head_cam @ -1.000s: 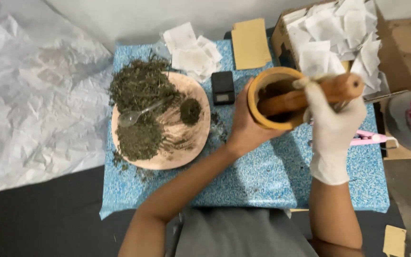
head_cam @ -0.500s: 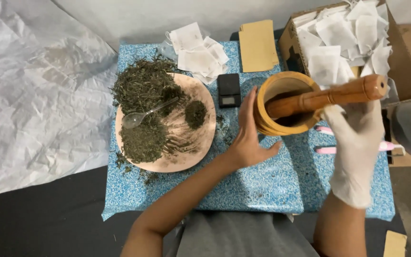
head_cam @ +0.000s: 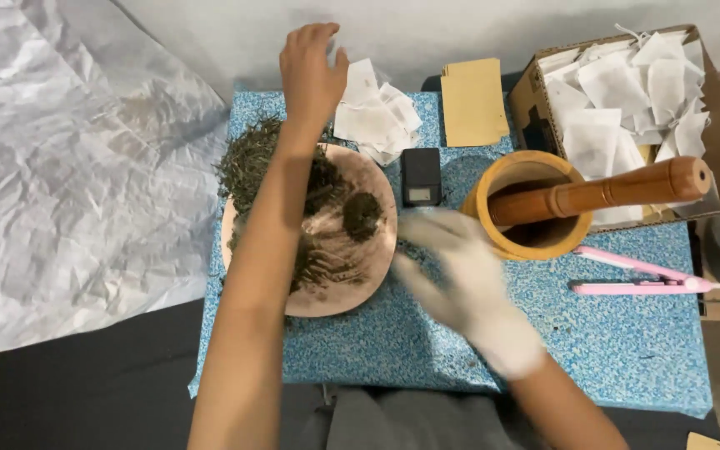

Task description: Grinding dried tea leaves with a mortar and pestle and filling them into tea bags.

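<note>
At far left of the blue tabletop [head_cam: 627, 350], the bare left hand [head_cam: 310, 71] reaches over the round plate [head_cam: 381, 250] of dried herbs [head_cam: 247, 162] toward white paper sachets [head_cam: 372, 117], fingers apart and empty. Rightward, the gloved right hand [head_cam: 460, 275], blurred, seems open. The pestle [head_cam: 602, 192] leans in the wooden mortar [head_cam: 527, 242]. Next comes closing on one sachet, I judge.

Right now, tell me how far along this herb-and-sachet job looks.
Done: the pestle rests unheld in the wooden mortar. In hand: the bare left hand reaches over the plate of dried herbs to the loose white sachets; the gloved right hand, blurred, holds nothing. Left: most herbs remain heaped on the plate, and the scale is bare.
</note>
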